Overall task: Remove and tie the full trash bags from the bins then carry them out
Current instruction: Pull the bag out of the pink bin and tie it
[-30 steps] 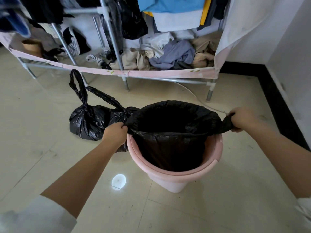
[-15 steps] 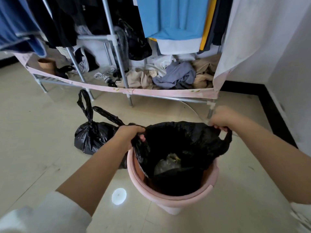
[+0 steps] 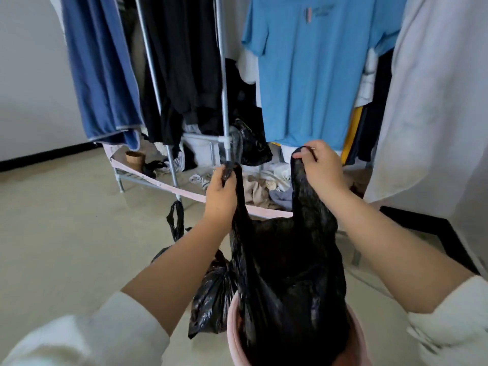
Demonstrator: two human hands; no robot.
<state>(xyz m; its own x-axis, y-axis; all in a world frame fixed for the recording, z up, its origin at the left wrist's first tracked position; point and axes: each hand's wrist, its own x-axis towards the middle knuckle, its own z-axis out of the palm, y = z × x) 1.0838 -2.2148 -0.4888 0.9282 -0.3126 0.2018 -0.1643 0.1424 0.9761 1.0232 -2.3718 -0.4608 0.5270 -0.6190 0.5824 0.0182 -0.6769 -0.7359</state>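
A black trash bag hangs stretched upward out of the pink bin at the bottom of the view. My left hand grips the bag's left handle. My right hand grips its right handle, a little higher. The bag's lower part still sits inside the bin. A second black bag, tied with its loops sticking up, lies on the floor to the left of the bin, partly hidden by my left forearm.
A metal clothes rack stands just behind the bin, hung with a blue T-shirt, dark garments and a blue cloth. Loose clothes lie on its low shelf. A white wall is at the right. Beige tile floor spreads left.
Both hands have risen and come closer together, pulling the bag's handles up so the bag has lifted partly out of the bin. The view has tilted upward toward the rack.
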